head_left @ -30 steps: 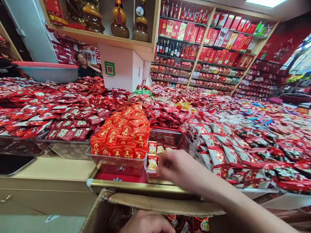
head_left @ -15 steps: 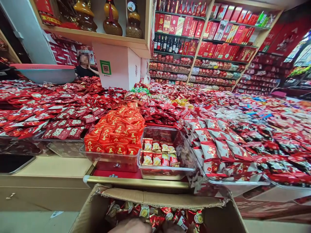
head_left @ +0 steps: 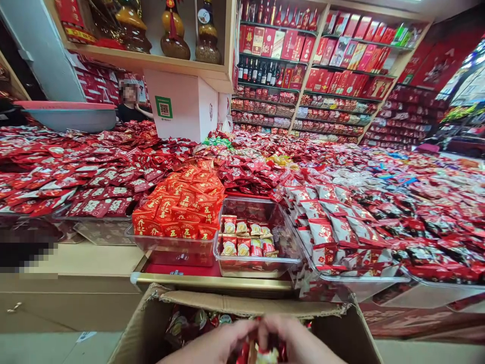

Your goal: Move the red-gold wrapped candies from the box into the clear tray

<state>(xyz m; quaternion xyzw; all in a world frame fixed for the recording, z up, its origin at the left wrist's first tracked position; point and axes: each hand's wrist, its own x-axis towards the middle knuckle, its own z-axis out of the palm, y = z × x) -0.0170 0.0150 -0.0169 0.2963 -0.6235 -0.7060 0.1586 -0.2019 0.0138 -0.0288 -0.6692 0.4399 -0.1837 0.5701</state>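
Over an open cardboard box (head_left: 242, 303) at the bottom of the head view, my left hand (head_left: 227, 337) and my right hand (head_left: 285, 334) come together with curled fingers. Between them they hold a few small red-and-cream wrapped sweets (head_left: 265, 356), partly hidden by the fingers and blurred. More packets (head_left: 200, 319) lie inside the box, in shadow. Just beyond it stands a clear plastic bin (head_left: 261, 260), where similar wrapped sweets (head_left: 242, 246) sit in neat rows on the left side.
Left of that bin, another clear bin is heaped with orange-red packets (head_left: 182, 207). To its right are bins of white-and-red packets (head_left: 341, 227). A gold-edged counter strip (head_left: 212, 285) runs behind the box. A person (head_left: 131, 103) sits at the back left.
Both hands have risen from among the packets in the box and drawn together, with wrapped sweets now between them. The view has shifted slightly.
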